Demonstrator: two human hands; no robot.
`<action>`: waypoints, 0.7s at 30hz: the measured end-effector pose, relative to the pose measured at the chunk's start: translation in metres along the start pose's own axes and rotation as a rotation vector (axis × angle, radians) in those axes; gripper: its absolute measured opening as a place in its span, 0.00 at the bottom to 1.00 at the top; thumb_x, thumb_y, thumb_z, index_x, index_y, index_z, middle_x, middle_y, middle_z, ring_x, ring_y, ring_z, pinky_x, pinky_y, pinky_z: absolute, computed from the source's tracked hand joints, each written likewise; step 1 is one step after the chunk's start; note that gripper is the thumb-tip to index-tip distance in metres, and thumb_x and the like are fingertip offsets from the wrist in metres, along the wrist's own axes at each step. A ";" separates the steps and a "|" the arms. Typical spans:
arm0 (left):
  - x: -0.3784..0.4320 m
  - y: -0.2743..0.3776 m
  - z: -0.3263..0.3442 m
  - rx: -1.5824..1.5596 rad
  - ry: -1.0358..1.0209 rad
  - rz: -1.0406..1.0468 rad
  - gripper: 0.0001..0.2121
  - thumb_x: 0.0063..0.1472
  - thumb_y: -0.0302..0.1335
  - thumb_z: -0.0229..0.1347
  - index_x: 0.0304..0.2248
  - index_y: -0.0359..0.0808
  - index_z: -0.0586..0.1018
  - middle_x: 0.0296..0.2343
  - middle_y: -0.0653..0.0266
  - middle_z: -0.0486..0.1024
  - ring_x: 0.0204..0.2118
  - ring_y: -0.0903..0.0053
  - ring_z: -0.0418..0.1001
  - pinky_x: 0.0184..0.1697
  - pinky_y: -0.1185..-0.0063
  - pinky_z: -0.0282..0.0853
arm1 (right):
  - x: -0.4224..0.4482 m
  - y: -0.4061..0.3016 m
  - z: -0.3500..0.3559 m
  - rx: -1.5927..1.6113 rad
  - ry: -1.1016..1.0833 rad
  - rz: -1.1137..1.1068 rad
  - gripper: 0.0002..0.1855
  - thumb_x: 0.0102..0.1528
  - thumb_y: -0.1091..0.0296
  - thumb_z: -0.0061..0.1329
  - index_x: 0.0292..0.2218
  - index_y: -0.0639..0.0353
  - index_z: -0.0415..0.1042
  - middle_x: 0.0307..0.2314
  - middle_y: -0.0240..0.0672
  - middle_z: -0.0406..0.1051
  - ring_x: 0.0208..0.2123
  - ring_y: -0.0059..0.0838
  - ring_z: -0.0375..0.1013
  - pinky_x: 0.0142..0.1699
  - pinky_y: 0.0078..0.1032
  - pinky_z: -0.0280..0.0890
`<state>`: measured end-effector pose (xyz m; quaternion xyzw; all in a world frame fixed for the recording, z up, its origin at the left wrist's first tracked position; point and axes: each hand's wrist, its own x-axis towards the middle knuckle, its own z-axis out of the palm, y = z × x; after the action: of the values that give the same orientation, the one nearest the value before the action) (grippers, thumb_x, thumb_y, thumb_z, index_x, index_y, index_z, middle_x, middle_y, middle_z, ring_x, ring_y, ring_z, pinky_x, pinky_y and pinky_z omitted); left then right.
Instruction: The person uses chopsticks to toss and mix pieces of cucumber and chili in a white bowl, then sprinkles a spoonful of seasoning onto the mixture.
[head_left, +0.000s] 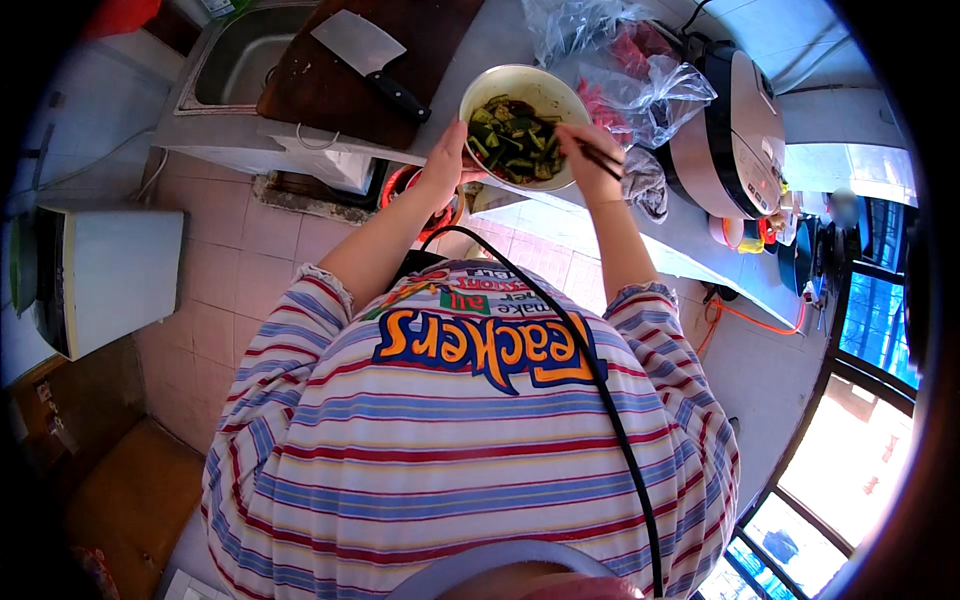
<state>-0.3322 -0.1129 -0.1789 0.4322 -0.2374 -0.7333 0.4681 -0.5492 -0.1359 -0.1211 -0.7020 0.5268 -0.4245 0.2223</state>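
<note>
A white bowl (480, 88) holds cut green vegetable pieces (517, 139), which look like cucumber, in a dark dressing with some red bits. My left hand (448, 161) grips the bowl by its left side, thumb along the rim and fingers beneath. Dark chopsticks (602, 160) are held in my right hand (592, 161) at the bowl's right rim. Their tips are hidden behind the hand and among the pieces. The bowl is at the front edge of the counter (480, 45).
A cleaver (367, 52) lies on a brown cutting board (330, 97) beside the sink (244, 64). Clear plastic bags (660, 97), a grey cloth (645, 184) and a rice cooker (720, 142) stand to the right. Below the counter is a red basket (397, 184). A black cable (600, 367) crosses my shirt.
</note>
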 end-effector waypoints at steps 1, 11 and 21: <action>0.002 -0.002 0.000 0.003 -0.009 -0.005 0.27 0.64 0.47 0.37 0.53 0.33 0.57 0.46 0.53 0.64 0.44 0.65 0.70 0.47 0.65 0.69 | -0.005 0.012 0.005 0.024 -0.016 -0.092 0.05 0.47 0.73 0.54 0.30 0.61 0.76 0.24 0.37 0.73 0.27 0.29 0.73 0.33 0.20 0.65; 0.014 -0.011 -0.011 -0.024 -0.053 0.019 0.25 0.64 0.46 0.35 0.57 0.45 0.54 0.45 0.58 0.66 0.40 0.66 0.73 0.43 0.69 0.71 | -0.014 -0.002 0.011 0.049 0.117 0.037 0.04 0.48 0.73 0.55 0.28 0.63 0.76 0.23 0.34 0.74 0.25 0.21 0.72 0.29 0.17 0.65; 0.017 -0.011 -0.017 -0.027 -0.062 0.030 0.24 0.65 0.44 0.35 0.57 0.45 0.53 0.44 0.58 0.67 0.38 0.68 0.74 0.41 0.71 0.72 | -0.016 -0.044 -0.032 0.252 -0.131 0.161 0.06 0.52 0.77 0.48 0.32 0.67 0.75 0.31 0.38 0.72 0.30 0.26 0.73 0.36 0.19 0.68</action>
<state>-0.3259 -0.1220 -0.2031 0.3995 -0.2484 -0.7422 0.4773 -0.5529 -0.1016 -0.0762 -0.6500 0.5084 -0.4216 0.3759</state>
